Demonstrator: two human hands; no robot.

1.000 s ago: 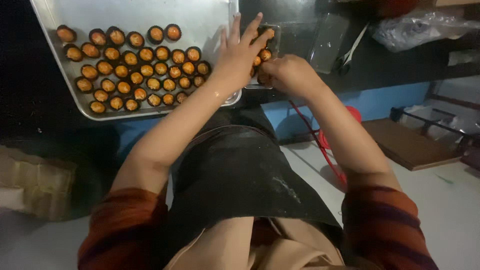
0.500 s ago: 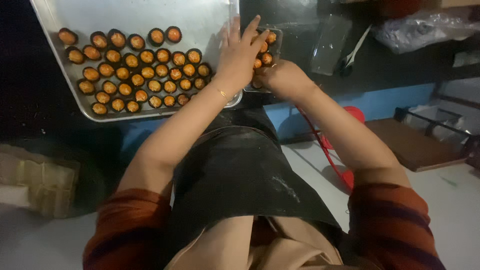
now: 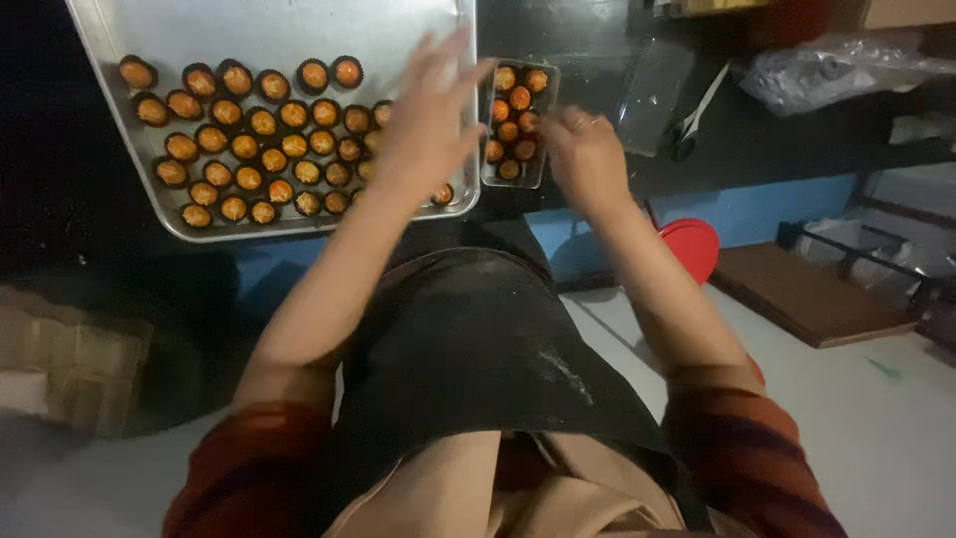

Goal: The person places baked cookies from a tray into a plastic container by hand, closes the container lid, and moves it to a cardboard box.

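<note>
While the left hand [image 3: 430, 120] hovers with fingers spread wide and blurred over the right edge of the metal baking tray [image 3: 299, 25], holding nothing that can be seen, the right hand [image 3: 583, 154] rests beside a small clear plastic box [image 3: 516, 122], fingers loosely curled at its right wall; whether they pinch anything cannot be told. This box stands on the dark counter [image 3: 597, 40] just right of the tray, its long side running away from the person. It holds two short columns of small round sweets [image 3: 518, 100], each orange-brown on top and seated in a dark paper cup, packed close together and filling the box nearly to its ends. More sweets of the same kind [image 3: 249, 149] lie in uneven rows across the near half of the tray, while its far half is bare metal. The left hand covers the tray's right-hand rows and part of the gap between tray and box. Further right on the counter lie a clear plastic lid [image 3: 652, 95], a pair of scissors [image 3: 692, 120] just beside it, and a crumpled clear plastic bag [image 3: 836, 70]. Below the counter a red round object [image 3: 692, 244] shows behind the right forearm, and a brown board [image 3: 807, 294] lies on the pale floor. A dark apron [image 3: 478, 359] covers the person's lap.
</note>
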